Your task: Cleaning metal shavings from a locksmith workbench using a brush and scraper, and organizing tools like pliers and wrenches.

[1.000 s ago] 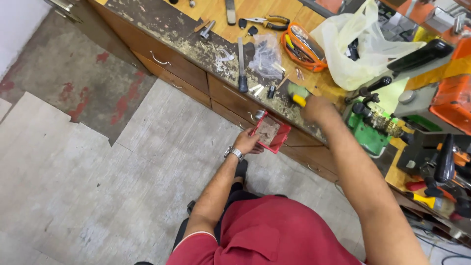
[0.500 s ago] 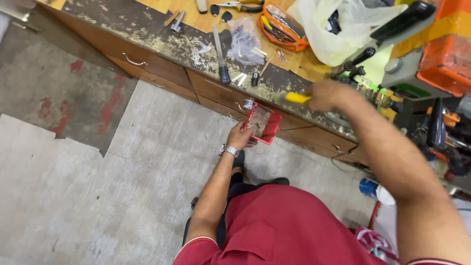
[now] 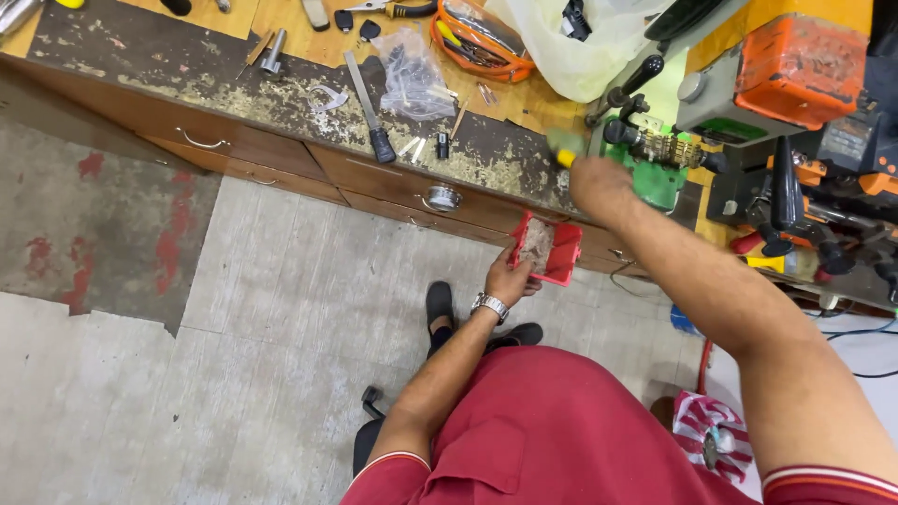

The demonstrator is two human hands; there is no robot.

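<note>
Head view: left hand (image 3: pixel 510 278) fingers grasp red tray (image 3: pixel 550 249); right hand (image 3: pixel 599 182) clenched, blurred

Clear plastic bag (image 3: pixel 412 61) on the workbench (image 3: pixel 187 84)

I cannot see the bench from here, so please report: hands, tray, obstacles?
Left hand grips small red plastic tray below bench edge. Right hand holds blurred yellow-handled tool. Nothing between them.

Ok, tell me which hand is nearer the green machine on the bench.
Right. The right hand is up at the bench edge beside the green machine; the left hand holds a red tray lower, below the edge.
</note>
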